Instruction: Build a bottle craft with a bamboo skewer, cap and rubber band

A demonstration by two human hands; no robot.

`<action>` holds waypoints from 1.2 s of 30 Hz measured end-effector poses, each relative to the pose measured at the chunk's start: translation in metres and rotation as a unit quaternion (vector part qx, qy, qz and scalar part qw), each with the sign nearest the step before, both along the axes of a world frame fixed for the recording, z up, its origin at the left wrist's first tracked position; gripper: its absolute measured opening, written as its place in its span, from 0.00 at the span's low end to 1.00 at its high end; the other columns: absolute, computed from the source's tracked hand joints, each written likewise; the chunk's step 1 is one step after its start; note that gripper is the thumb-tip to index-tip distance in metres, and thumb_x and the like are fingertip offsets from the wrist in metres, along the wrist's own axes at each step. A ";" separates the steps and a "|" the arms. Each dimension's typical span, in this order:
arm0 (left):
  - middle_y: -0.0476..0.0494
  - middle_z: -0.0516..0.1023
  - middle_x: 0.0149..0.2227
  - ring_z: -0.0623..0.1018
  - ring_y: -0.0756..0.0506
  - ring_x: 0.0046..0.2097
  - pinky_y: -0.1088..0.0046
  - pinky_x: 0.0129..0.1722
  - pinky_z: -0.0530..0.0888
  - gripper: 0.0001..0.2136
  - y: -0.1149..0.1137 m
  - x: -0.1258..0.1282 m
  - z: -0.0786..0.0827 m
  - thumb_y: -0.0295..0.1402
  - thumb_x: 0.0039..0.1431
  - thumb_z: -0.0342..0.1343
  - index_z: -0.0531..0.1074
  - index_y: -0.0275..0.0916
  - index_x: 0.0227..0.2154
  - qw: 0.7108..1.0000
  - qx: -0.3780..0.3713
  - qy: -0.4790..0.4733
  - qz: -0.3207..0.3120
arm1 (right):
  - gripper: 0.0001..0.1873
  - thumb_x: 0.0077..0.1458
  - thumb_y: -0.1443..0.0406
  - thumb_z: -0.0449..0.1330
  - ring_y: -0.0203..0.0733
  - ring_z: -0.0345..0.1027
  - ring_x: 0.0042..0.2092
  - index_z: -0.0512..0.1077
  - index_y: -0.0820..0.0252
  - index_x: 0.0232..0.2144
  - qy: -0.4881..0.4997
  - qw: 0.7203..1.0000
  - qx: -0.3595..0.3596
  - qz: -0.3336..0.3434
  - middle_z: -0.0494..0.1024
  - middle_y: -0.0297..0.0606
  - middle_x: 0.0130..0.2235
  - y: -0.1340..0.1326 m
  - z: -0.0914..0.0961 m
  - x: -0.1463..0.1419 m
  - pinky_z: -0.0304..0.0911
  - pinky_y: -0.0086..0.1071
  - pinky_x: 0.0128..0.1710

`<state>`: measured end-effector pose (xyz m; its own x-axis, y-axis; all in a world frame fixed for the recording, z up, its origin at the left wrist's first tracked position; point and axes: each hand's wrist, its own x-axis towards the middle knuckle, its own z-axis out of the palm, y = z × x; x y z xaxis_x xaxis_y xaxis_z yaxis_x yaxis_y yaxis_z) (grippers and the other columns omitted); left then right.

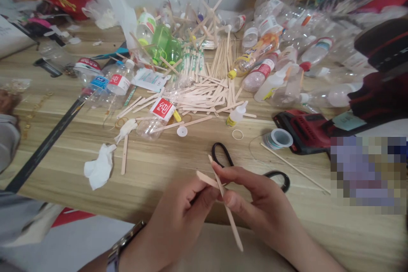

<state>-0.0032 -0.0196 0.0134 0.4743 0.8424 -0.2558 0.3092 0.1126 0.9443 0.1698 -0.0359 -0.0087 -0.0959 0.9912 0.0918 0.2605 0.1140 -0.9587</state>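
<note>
My left hand [174, 216], with a watch at its wrist, pinches a flat wooden craft stick [206, 178]. Between the thumb and fingers of my right hand [263, 206] is a second craft stick [234, 229], which slants across the first one near its end. The two sticks overlap in front of me, above the table's near edge; whether they are glued cannot be made out. Behind my right hand lie black-handled scissors [286, 182], their blades hidden. A small glue bottle [235, 115] stands farther back, with a rubber band [237, 134] just in front of it.
Beyond my hands is a pile of craft sticks [204, 97], with plastic bottles [261, 68] around it. To the right are a small cup [278, 138], a thin wooden skewer [296, 169] and a red-black power tool [306, 131]. Crumpled tissue [100, 168] lies left. Another person's sleeve [8, 144] shows far left.
</note>
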 end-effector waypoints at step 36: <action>0.51 0.81 0.35 0.76 0.49 0.36 0.78 0.35 0.69 0.13 -0.001 0.004 0.001 0.35 0.67 0.46 0.77 0.42 0.37 0.999 0.029 0.023 0.002 | 0.22 0.52 0.48 0.62 0.42 0.77 0.32 0.79 0.54 0.43 0.002 1.000 -0.011 -0.008 0.84 0.41 0.33 -0.001 -0.002 -0.001 0.73 0.31 0.31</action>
<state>0.0008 -0.0209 0.0148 0.4593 0.8587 -0.2274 0.3511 0.0597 0.9344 0.1686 -0.0367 -0.0103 -0.0798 0.9943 0.0706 0.2575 0.0889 -0.9622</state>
